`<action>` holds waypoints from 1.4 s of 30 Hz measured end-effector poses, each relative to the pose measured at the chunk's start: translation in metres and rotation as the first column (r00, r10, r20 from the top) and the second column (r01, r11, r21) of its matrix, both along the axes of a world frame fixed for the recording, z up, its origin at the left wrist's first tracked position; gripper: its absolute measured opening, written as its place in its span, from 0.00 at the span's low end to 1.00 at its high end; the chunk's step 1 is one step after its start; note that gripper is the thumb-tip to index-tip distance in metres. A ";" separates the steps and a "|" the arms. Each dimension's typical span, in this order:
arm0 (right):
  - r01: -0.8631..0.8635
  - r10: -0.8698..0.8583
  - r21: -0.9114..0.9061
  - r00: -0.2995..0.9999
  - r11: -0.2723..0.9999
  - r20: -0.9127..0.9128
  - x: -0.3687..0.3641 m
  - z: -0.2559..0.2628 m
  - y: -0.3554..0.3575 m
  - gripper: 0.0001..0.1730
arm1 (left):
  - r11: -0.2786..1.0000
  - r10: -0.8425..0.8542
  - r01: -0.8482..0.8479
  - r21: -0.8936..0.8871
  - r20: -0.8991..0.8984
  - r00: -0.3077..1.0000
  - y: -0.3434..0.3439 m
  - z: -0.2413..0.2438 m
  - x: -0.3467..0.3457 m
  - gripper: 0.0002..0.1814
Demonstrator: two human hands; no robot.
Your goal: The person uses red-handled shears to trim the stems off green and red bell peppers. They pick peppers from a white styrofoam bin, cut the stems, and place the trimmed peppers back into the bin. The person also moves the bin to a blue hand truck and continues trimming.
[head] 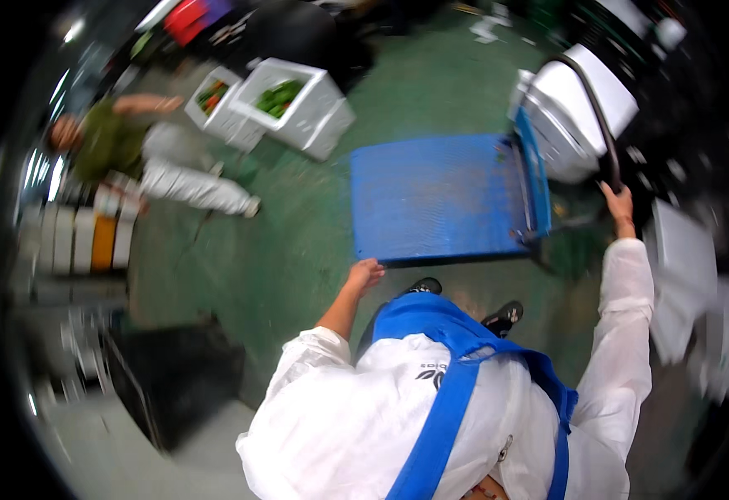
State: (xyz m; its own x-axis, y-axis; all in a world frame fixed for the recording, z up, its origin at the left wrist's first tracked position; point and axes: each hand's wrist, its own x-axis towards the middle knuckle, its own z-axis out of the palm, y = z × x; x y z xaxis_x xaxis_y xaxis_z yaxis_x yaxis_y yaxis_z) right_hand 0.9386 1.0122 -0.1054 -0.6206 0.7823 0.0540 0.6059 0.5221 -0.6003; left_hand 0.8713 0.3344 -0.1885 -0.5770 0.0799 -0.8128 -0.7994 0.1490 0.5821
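Observation:
A flatbed hand truck with a bare blue platform point(433, 194) stands on the floor in front of me. Its dark bent push handle point(597, 112) rises at the platform's right end. My right hand point(619, 203) is closed around the lower near side of this handle. My left hand point(366, 275) hangs by the platform's near left corner with its fingers curled and nothing visible in them. Whether it touches the platform edge, I cannot tell.
White foam boxes point(327, 125) holding green and red vegetables stand beyond the platform. A person point(114, 140) is at the left, near stacked boxes point(83, 237). More white foam boxes point(564, 119) sit behind the handle and at right point(683, 275). A black crate-like object point(177, 375) lies lower left.

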 end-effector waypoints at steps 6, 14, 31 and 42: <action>-0.325 0.018 -0.647 0.901 0.690 -0.433 -0.043 -0.078 0.025 0.14 | 0.888 0.316 -0.300 -0.347 -0.012 0.949 -0.039 -0.030 0.261 0.14; -0.318 0.027 -0.697 0.919 0.643 -0.395 0.008 -0.042 0.011 0.14 | 0.743 0.662 -0.612 -0.271 0.167 0.730 0.088 0.017 0.435 0.14; -0.142 -0.118 -0.672 0.938 0.727 -0.326 0.142 -0.001 -0.090 0.20 | 0.758 0.646 -0.605 -0.243 0.156 0.747 0.045 0.021 0.577 0.17; -0.231 -0.252 -0.840 0.885 0.491 -0.391 0.260 0.030 -0.072 0.11 | 0.916 0.383 -0.367 -0.162 0.076 0.921 0.125 0.041 0.527 0.20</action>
State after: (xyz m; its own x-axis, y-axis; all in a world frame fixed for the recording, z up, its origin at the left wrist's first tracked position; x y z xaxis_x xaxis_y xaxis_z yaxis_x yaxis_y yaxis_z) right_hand 1.1987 0.9403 -0.0754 -0.7083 0.5857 -0.3941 0.1736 -0.3966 -0.9014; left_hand 1.3979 0.4593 -0.1480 -0.4538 -0.2459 -0.8565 -0.8672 -0.0990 0.4880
